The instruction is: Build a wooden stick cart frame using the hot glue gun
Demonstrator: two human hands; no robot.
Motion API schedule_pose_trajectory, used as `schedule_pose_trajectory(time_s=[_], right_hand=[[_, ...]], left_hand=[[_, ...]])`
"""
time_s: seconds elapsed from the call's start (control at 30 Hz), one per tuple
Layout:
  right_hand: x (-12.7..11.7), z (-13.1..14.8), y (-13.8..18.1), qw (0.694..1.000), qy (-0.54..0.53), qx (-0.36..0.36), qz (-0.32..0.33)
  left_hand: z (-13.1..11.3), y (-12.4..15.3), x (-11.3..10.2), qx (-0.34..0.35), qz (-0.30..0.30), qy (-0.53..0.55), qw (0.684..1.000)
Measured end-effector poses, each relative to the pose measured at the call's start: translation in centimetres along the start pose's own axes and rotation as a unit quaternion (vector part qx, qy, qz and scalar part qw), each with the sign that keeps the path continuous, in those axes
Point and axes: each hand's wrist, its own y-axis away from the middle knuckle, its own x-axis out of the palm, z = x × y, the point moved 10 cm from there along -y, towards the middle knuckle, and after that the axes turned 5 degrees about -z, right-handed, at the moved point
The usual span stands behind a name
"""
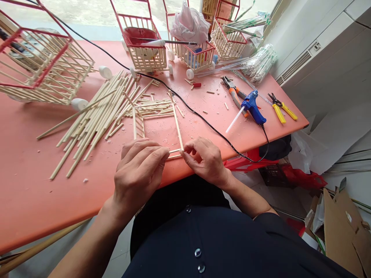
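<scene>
At the near edge of the orange table (34,193), my left hand (139,170) and my right hand (204,158) both pinch a short wooden stick (174,151). That stick forms the near end of a stick frame (177,125) lying flat, with long side rails and short rungs. The fingers of both hands are closed on the frame's end. A loose pile of long wooden sticks (95,116) lies just left of the frame.
A blue glue gun (252,107) with a black cord (203,117) lies to the right, beside orange pliers (233,92) and yellow cutters (281,110). Several stick carts with red frames (146,46) stand at the back. Cardboard (339,216) lies on the floor at right.
</scene>
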Motion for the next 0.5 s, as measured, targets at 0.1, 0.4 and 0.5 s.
schedule_pose_trajectory(time_s=[0.1,0.4,0.5], right_hand=[[0.18,-0.22,0.06,1.000,0.008,0.008,0.008],[0.28,-0.32,0.14,1.000,0.006,0.009,0.011],[0.50,-0.55,0.20,0.999,0.006,0.021,0.024]], left_hand=[[-0.01,-0.03,-0.03,0.001,0.001,0.000,1.000],[0.12,-0.08,0.07,-0.004,0.003,0.001,1.000],[0.12,0.00,0.18,-0.002,0.005,0.000,1.000]])
